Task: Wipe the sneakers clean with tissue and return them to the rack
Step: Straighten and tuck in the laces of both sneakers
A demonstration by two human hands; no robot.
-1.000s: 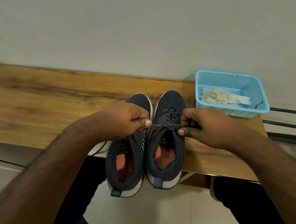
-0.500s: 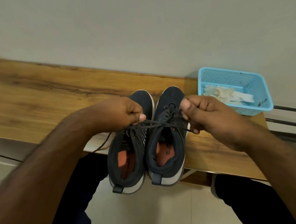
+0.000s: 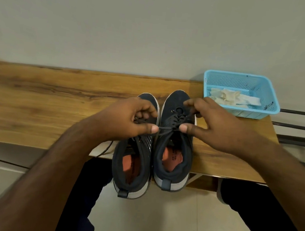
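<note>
Dark navy sneakers [image 3: 153, 152] sit side by side on the wooden counter [image 3: 46, 105], toes toward the wall and heels jutting past the near edge. The left hand [image 3: 128, 120] has its fingers curled, pinching one end of the right sneaker's lace [image 3: 167, 129]. The right hand [image 3: 214, 125] pinches the other strand near the eyelets, thumb stretched toward the knot. A blue basket [image 3: 260, 112] stands at the counter's right end, well apart from the shoes, with crumpled tissue [image 3: 228, 97] in it
</note>
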